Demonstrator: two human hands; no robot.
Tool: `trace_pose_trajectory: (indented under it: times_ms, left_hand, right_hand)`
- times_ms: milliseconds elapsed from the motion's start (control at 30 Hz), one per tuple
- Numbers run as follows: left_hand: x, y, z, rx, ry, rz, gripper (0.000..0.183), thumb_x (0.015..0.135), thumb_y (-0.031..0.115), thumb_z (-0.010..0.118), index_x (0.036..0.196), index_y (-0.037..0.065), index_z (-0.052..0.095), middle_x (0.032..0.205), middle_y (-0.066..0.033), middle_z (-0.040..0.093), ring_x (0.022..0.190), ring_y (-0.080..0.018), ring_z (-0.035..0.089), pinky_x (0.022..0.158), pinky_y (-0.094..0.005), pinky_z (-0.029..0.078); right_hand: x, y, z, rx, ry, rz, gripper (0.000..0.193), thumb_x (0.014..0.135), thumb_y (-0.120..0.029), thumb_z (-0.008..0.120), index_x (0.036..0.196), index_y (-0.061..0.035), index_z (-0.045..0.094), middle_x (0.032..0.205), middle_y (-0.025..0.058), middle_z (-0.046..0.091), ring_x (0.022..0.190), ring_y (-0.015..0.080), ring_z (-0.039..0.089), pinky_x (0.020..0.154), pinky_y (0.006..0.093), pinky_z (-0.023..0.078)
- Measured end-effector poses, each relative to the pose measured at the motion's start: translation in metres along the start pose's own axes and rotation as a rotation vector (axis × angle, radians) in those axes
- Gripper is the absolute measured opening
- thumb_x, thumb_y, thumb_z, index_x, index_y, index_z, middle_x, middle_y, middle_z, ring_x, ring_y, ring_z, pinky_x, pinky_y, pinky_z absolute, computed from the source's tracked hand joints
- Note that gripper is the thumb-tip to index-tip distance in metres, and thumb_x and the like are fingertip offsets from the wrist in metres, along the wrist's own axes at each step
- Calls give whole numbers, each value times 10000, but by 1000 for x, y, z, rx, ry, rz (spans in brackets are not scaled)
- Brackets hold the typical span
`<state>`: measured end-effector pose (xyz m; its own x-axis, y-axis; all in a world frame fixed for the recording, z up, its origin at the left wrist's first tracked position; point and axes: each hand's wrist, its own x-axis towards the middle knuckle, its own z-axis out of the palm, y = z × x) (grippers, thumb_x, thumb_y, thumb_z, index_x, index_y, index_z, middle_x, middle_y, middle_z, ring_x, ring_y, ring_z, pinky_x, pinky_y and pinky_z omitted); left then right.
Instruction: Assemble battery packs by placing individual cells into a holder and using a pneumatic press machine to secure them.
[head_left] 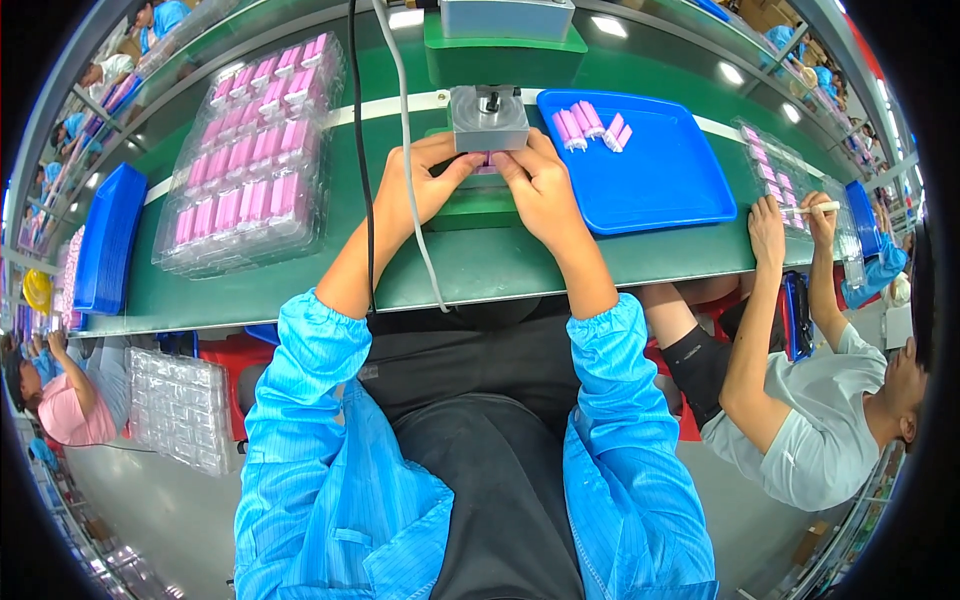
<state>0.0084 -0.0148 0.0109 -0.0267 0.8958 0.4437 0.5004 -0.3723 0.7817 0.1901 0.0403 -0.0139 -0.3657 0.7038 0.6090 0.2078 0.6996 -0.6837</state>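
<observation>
My left hand (418, 182) and my right hand (543, 186) meet at the front of a grey metal fixture block (489, 128). Thumbs and fingertips of both pinch a pink battery pack (486, 164), mostly hidden under the block and behind my fingers. To the right, a blue tray (655, 185) holds several pink battery packs (587, 122), grouped at its far left corner. On the left side, stacked clear plastic trays (240, 235) carry rows of the same pink packs.
A black cable (362, 150) and a grey cable (408, 160) hang across my left forearm. Behind the block stands a grey machine body (508, 18). Stacked blue trays (110, 240) sit at far left. A co-worker (800, 400) handles a white tool at right.
</observation>
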Motion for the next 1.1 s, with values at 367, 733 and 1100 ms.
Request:
trace_pose_trajectory:
  times_ms: [367, 733, 1100]
  left_hand:
    - [-1, -4, 3, -38, 15, -7, 252, 865, 163, 743, 1068, 14, 733, 1074, -148, 735, 982, -256, 702, 878, -335, 536]
    - [0, -4, 4, -105, 36, -43, 268, 858, 154, 759, 1078, 4, 730, 1114, -144, 721, 1021, -254, 686, 901, -339, 527]
    - [0, -7, 3, -68, 44, 31, 233, 872, 165, 744, 1050, 15, 740, 1023, -114, 728, 925, -219, 685, 832, -320, 523]
  right_hand:
    - [0, 2, 1, -7, -1, 6, 201, 902, -94, 640, 1055, 29, 680, 1143, 159, 639, 1068, 335, 587, 907, 387, 478]
    - [2, 3, 1, 64, 6, -4, 211, 897, -98, 649, 1058, 37, 673, 1139, 152, 643, 1066, 330, 598, 913, 382, 484]
    - [2, 3, 1, 81, -8, 27, 237, 906, -108, 642, 1122, -26, 696, 1170, 146, 635, 1092, 313, 597, 936, 372, 477]
